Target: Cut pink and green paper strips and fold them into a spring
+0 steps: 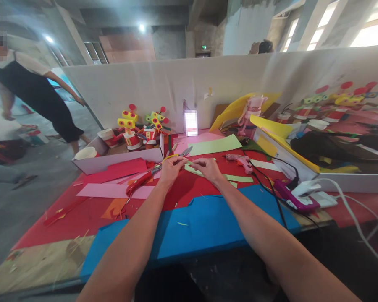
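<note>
Over the middle of the table, my left hand (172, 168) and my right hand (209, 169) come close together, both with fingertips pinched. Between them is a small piece of light green paper (190, 163), mostly covered by the fingers. Light green paper strips (239, 178) lie below and beside my right hand. Next to my left hand are red-handled scissors (141, 183) and another pair of blades (186, 152). A pink glue gun (244, 162) rests to the right of my right hand.
Paper-cup robot figures (133, 139) stand in a white box (122, 162) at back left. A light green sheet (217, 145) lies behind my hands. A purple power strip (297, 197) with cables sits at right, near a box with yellow paper (271, 136). A person (34, 84) stands at far left.
</note>
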{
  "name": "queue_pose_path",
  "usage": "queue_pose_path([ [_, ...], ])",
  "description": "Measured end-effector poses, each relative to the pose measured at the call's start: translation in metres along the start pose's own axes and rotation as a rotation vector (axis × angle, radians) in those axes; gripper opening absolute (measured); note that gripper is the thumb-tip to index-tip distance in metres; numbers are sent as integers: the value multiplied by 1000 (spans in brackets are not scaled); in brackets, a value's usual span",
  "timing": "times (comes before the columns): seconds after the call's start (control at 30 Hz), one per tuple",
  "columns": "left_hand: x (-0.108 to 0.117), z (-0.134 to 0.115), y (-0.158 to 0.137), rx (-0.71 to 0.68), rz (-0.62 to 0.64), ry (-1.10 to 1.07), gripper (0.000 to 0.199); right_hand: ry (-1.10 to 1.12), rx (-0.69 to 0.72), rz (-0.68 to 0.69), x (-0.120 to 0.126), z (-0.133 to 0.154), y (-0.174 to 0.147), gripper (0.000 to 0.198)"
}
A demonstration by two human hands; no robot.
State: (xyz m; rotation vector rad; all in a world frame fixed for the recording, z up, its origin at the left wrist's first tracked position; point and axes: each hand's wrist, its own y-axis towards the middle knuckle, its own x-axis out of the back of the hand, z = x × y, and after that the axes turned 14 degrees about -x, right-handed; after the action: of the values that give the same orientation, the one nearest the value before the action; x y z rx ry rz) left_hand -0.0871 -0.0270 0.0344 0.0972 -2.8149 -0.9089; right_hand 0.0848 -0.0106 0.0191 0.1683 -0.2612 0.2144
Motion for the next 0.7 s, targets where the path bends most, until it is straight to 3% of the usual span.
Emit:
queue_pose_path([
  [0.27,-5,-3,-1,76,-35,-145,29,-12,71,-112,0,1,-1,33],
  [0.53,-5,-10,-2,-52,53,-44,20,200,-170,250,-1,4,-3,55],
  [0.7,-5,-13,-2,-68,73,-6,20,228,-136,266,-2,4,-7,43],
])
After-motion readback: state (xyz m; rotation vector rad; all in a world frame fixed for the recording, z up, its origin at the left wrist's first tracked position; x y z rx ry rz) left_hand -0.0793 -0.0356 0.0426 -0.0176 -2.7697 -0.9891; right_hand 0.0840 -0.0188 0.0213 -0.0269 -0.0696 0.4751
